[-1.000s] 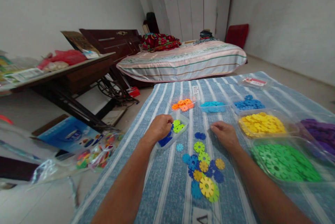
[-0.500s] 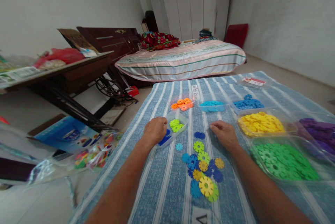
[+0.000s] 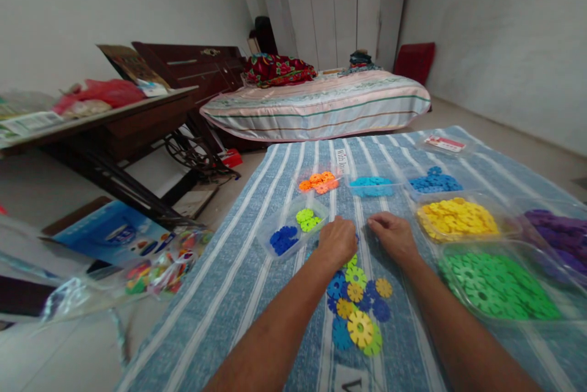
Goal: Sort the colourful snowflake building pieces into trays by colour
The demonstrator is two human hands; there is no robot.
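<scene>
My left hand (image 3: 338, 241) is closed over a dark blue notched plastic disc (image 3: 356, 238), whose edge barely shows past the fingers. My right hand (image 3: 392, 234) rests on the cloth just across from it, fingers curled together, with nothing visible in them. Nearer me lies a loose pile of notched discs, among them a yellow disc (image 3: 360, 328), a lime disc (image 3: 356, 277) and a blue disc (image 3: 337, 285). Left of my left hand stands a clear divided tray (image 3: 265, 238) with dark blue discs (image 3: 284, 240) and lime discs (image 3: 307, 220) in separate compartments.
Farther back are tubs of orange discs (image 3: 320, 181), light blue discs (image 3: 371, 186) and blue discs (image 3: 435, 180). Yellow discs (image 3: 458, 219), green discs (image 3: 499, 282) and purple discs (image 3: 557, 236) fill tubs at the right. A clear lid (image 3: 444, 144) lies at the far right.
My left hand has moved right, from the divided tray to the dark blue disc on the cloth, uncovering the tray's dark blue discs. My right hand has stayed in place.
</scene>
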